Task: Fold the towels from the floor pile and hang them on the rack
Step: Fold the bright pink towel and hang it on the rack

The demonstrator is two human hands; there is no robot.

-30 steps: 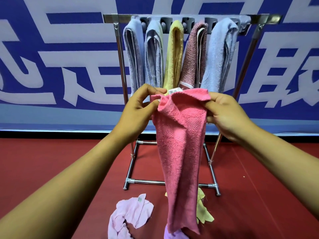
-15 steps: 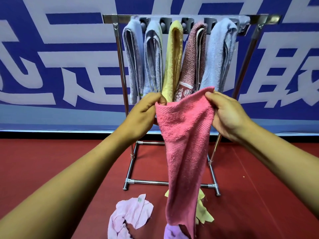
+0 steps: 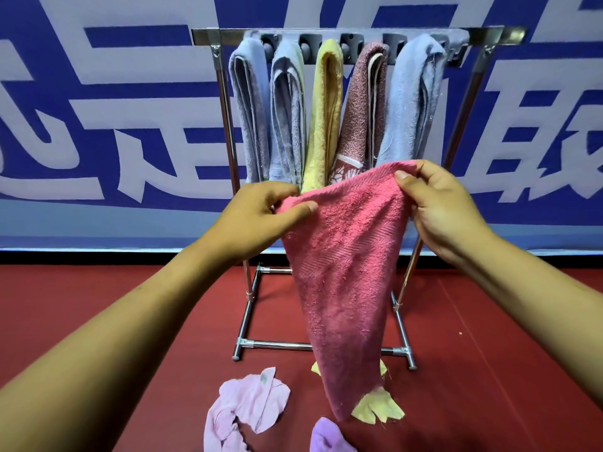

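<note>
Both hands up: left hand (image 3: 257,210) & right hand (image 3: 437,203) pinch pink towel (image 3: 342,272) top.

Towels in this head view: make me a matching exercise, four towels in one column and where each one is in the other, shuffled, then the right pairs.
Towels:
1. pink towel
2. yellow towel
3. light pink cloth
4. maroon towel

Places:
A. on the red floor, left of the pile
B. hanging on the rack, middle slot
C. held up by the left hand and right hand
D. on the rack, fourth from the left

Pairs: 1-C, 2-B, 3-A, 4-D
</note>
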